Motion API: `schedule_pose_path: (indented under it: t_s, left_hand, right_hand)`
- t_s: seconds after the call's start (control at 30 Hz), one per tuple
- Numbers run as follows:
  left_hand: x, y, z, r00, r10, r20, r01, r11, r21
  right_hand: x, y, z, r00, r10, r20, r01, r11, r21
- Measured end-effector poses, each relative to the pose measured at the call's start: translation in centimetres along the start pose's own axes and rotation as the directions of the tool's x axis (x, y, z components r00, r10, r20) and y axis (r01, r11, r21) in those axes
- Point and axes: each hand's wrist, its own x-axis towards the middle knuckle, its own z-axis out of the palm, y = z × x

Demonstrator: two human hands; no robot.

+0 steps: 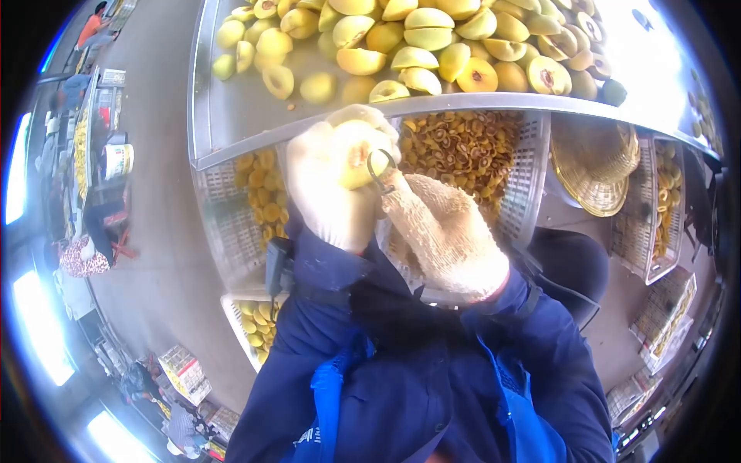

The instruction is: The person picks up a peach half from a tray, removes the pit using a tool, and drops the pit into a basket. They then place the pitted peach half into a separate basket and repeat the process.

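In the head view my left hand [320, 185], in a white glove, is wrapped round a yellow peach half [351, 147], its cut face and reddish pit hollow toward me. My right hand [448, 239], in a rough tan glove, grips a small pitting tool with a thin dark metal loop [370, 164]. The loop lies right at the edge of the peach half. Both hands are just below the front rim of a metal table [309, 122], over the crates. Most of the tool's handle is hidden in the right glove.
Many peach halves [417, 38] are heaped on the metal table. Underneath, one white crate [532, 174] holds brown pits and scraps; peach halves [264, 193] fill another to its left. A woven straw hat [598, 166] is at the right. Other people work far left.
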Motion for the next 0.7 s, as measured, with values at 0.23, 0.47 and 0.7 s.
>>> schedule_pose_path:
  t_s: [0.23, 0.47, 0.7]
  left_hand:
    - [-1.6, -1.6, 2.5, 0.993, 0.072, -0.098, -0.072, 0.997, -0.003]
    - [-1.8, -2.1, 2.3, 0.992, 0.041, -0.117, -0.03, 0.996, 0.088]
    - [-1.1, -2.2, 0.5, 0.992, 0.013, 0.128, -0.012, 1.0, -0.011]
  right_hand:
    - [-0.5, 2.1, -0.4, 0.943, -0.331, 0.04, 0.319, 0.862, -0.393]
    - [-0.3, 2.7, -1.0, 0.897, -0.426, 0.119, 0.418, 0.727, -0.545]
    - [0.3, 1.5, -3.3, 0.958, 0.132, 0.255, -0.187, 0.961, 0.205]
